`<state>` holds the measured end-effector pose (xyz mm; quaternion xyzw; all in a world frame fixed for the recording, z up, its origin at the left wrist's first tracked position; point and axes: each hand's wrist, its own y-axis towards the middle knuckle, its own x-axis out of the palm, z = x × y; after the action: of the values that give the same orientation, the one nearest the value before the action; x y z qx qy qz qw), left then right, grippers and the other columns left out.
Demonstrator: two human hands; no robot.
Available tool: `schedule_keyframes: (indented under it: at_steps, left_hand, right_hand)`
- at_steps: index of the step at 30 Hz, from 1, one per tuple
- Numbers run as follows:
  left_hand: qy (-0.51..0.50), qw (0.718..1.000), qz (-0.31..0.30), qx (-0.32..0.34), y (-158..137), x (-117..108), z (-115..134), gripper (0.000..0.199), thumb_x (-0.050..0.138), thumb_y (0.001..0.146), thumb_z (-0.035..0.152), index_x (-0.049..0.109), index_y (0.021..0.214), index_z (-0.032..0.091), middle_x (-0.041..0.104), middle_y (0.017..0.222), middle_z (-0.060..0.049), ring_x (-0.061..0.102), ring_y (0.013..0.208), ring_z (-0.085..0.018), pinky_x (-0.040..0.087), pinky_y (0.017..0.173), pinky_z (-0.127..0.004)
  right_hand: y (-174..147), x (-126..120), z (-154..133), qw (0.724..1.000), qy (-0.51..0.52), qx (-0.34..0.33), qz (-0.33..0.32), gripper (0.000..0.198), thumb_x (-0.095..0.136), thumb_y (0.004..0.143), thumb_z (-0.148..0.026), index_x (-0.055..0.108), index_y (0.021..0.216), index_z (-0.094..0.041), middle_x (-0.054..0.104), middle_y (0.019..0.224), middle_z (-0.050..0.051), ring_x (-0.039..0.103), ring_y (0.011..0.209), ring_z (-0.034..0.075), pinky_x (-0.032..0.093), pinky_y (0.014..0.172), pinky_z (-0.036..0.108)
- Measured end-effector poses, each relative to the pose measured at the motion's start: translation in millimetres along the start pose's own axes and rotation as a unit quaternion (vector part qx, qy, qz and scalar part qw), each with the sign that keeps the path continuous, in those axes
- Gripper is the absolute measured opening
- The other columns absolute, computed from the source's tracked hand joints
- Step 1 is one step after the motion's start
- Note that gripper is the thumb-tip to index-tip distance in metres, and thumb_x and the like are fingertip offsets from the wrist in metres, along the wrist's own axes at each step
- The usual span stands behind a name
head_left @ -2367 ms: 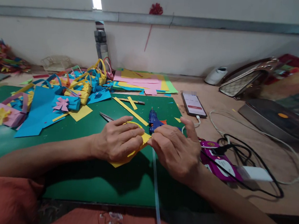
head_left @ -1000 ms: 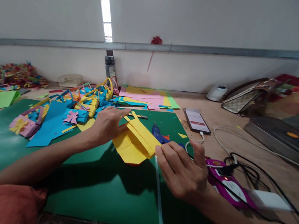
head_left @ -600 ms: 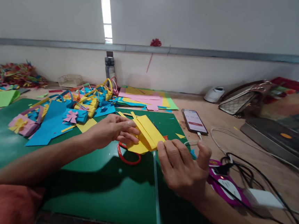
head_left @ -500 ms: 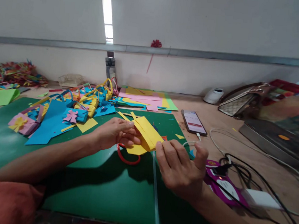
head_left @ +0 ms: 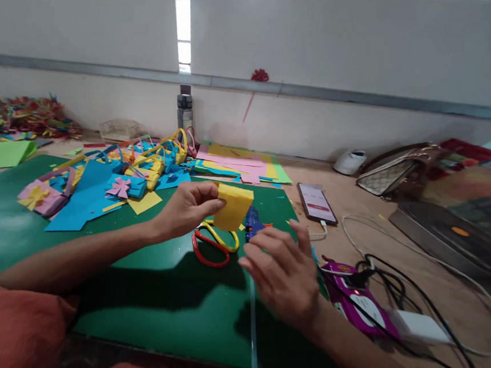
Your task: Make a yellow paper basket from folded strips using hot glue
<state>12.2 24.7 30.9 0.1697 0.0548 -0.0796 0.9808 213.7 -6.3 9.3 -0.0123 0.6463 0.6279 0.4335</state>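
Note:
Between the thumb and fingers of my left hand [head_left: 190, 208] is a folded yellow paper piece [head_left: 234, 207], held up above the green mat [head_left: 144, 307]. My right hand [head_left: 285, 267] is apart from the paper, its fingers loosely spread and holding nothing. Just beyond its fingertips lies a blue glue gun [head_left: 254, 224], partly hidden. Below the paper rest scissors with red and yellow handles [head_left: 211, 255], their blades out of sight. A clear glue stick [head_left: 253, 328] runs from near my right hand toward the mat's front edge.
Small paper baskets [head_left: 152, 167] and blue paper [head_left: 81, 198] lie at left. Coloured sheets [head_left: 242, 164] are stacked at the back, near a bottle [head_left: 184, 113]. On the right are a phone [head_left: 316, 203], a purple power strip [head_left: 359, 303] with cables, and a dark case [head_left: 439, 232].
My right hand has let go of the yellow paper and opened. My left hand has raised and turned the paper, uncovering the scissors' yellow handle and the glue gun.

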Motion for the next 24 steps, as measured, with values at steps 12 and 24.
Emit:
schedule_keyframes:
  at_steps: [12,24]
  left_hand:
    - [0.142,0.980,-0.129,0.055,-11,19,8,0.013,0.056,0.077,0.017,0.067,0.076,0.011,0.061,0.067,-0.002,0.052,0.061,-0.009,0.042,0.054,-0.016]
    - [0.124,0.988,-0.078,0.042,-11,28,5,0.005,0.064,0.071,0.017,0.061,0.075,0.014,0.066,0.071,-0.002,0.060,0.065,-0.011,0.047,0.057,-0.018]
  right_hand:
    - [9,-2,4,0.912,0.226,0.342,-0.026,0.012,0.058,0.081,-0.028,0.059,0.089,-0.019,0.063,0.083,0.002,0.060,0.074,0.014,0.048,0.066,0.028]
    - [4,6,1,0.909,0.213,0.356,-0.034,0.004,0.059,0.078,-0.022,0.056,0.079,-0.018,0.062,0.076,0.001,0.059,0.070,0.014,0.048,0.065,0.028]
